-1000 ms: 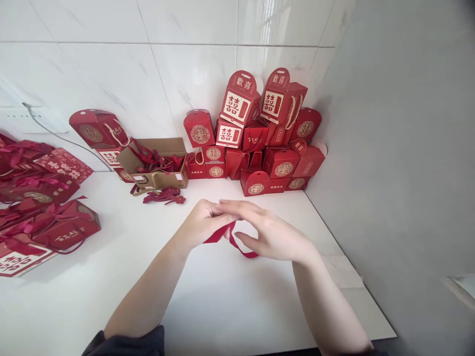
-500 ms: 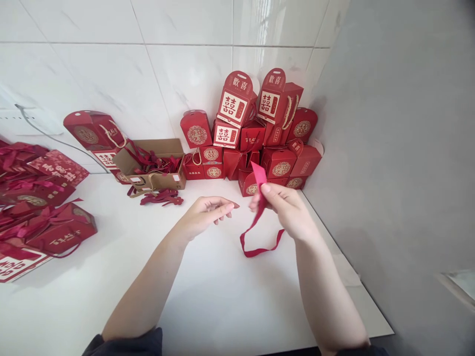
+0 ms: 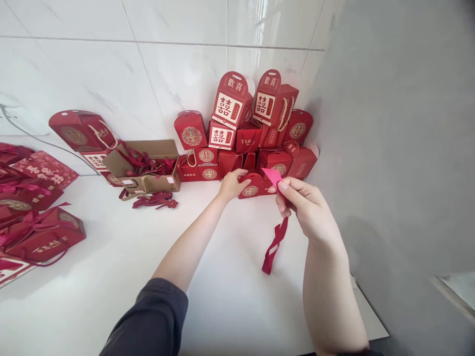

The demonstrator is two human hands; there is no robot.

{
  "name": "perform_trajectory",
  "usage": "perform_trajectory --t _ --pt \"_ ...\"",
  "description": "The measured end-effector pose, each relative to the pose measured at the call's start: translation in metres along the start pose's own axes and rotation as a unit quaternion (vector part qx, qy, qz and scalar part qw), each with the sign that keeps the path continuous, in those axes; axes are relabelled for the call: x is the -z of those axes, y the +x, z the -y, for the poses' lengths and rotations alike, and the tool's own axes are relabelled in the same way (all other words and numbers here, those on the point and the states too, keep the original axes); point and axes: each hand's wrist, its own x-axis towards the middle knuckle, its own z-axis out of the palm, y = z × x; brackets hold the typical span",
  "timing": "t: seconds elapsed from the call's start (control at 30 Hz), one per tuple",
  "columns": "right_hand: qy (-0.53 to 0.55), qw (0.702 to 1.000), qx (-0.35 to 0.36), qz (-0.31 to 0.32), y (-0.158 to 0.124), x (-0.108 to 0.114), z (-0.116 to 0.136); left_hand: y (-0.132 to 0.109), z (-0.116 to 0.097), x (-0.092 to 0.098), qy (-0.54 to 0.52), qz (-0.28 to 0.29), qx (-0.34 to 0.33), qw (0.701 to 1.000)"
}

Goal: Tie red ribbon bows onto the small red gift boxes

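My left hand [image 3: 233, 185] reaches to a small red gift box [image 3: 256, 187] with a gold round emblem, at the front of the stack. Its thumb and fingers are apart at the box's left end; whether they press on it is hard to make out. Held up to the right of that box, my right hand [image 3: 295, 198] pinches a red ribbon [image 3: 275, 247] between thumb and fingers. One pink-looking ribbon end sticks up past the thumb, and the twisted length hangs down above the white table [image 3: 230, 277].
Several red gift boxes [image 3: 228, 106] are stacked against the tiled wall. Left of them stands an open cardboard box [image 3: 152, 184] with ribbons inside, more ribbons [image 3: 156, 200] in front. Finished-looking boxes with bows [image 3: 55, 232] crowd the left. A grey wall [image 3: 401, 148] borders the right.
My left hand has moved forward and right to the front red box. My right hand has shifted slightly right with the ribbon, whose loop now hangs as a narrow twisted strip.
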Motion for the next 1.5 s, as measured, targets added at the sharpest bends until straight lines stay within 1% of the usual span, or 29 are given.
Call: perform_trajectory --t 0.07,0.13,0.23,0.3,0.37,0.43,0.5,0.53,0.57,0.63,0.7,0.77,0.87,0.93,1.07,1.17,1.37,1.43,1.5 --pt "-0.015 1.000 0.004 0.000 0.000 0.000 0.001 0.004 0.001 -0.007 0.014 0.000 0.004 1.000" --pt "-0.026 1.000 0.006 -0.002 0.000 0.001 0.001 0.003 0.001 -0.007 0.028 0.007 0.007 1.000" --pt "-0.035 0.999 0.004 0.016 0.000 0.002 0.002 -0.012 -0.002 0.004 0.043 0.027 0.003 0.999" --pt "-0.038 0.998 -0.004 0.042 0.001 0.003 0.003 -0.033 -0.006 0.019 0.048 0.041 0.001 0.998" --pt "-0.045 0.996 -0.022 0.071 0.001 0.004 0.002 -0.060 -0.013 0.037 0.048 0.058 0.008 0.997" --pt "-0.058 0.992 -0.047 0.101 -0.002 0.001 -0.005 -0.091 -0.021 0.056 0.023 0.097 0.038 0.994" --pt "-0.066 0.986 -0.079 0.131 -0.008 -0.004 -0.017 -0.118 -0.030 0.071 -0.035 0.173 0.073 0.982" --pt "-0.065 0.982 -0.097 0.145 -0.012 -0.007 -0.025 -0.129 -0.035 0.076 -0.060 0.200 0.090 0.974" --pt "-0.060 0.979 -0.116 0.158 -0.018 -0.011 -0.034 -0.137 -0.039 0.080 -0.080 0.222 0.103 0.966" --pt "-0.048 0.973 -0.148 0.173 -0.030 -0.020 -0.054 -0.146 -0.045 0.084 -0.102 0.250 0.121 0.955" --pt "-0.047 0.973 -0.159 0.163 -0.042 -0.028 -0.071 -0.148 -0.048 0.086 -0.115 0.269 0.128 0.948" --pt "-0.037 0.977 -0.161 0.136 -0.051 -0.035 -0.083 -0.146 -0.048 0.087 -0.126 0.282 0.133 0.942" --pt "-0.027 0.985 -0.147 0.084 -0.058 -0.043 -0.091 -0.143 -0.048 0.089 -0.131 0.291 0.146 0.936" --pt "-0.037 0.988 -0.133 0.069 -0.060 -0.047 -0.093 -0.143 -0.048 0.091 -0.135 0.289 0.154 0.935" --pt "-0.063 0.989 -0.119 0.068 -0.060 -0.050 -0.096 -0.144 -0.047 0.094 -0.155 0.265 0.174 0.936" --pt "-0.078 0.989 -0.112 0.060 -0.059 -0.053 -0.099 -0.144 -0.045 0.093 -0.158 0.254 0.176 0.938" --pt "-0.046 0.989 -0.114 0.079 -0.054 -0.059 -0.104 -0.144 -0.043 0.078 -0.175 0.253 0.172 0.936" --pt "-0.055 0.989 -0.108 0.081 -0.054 -0.060 -0.105 -0.144 -0.045 0.075 -0.160 0.248 0.163 0.941" --pt "-0.093 0.990 -0.087 0.057 -0.055 -0.060 -0.104 -0.145 -0.048 0.077 -0.126 0.223 0.141 0.956"
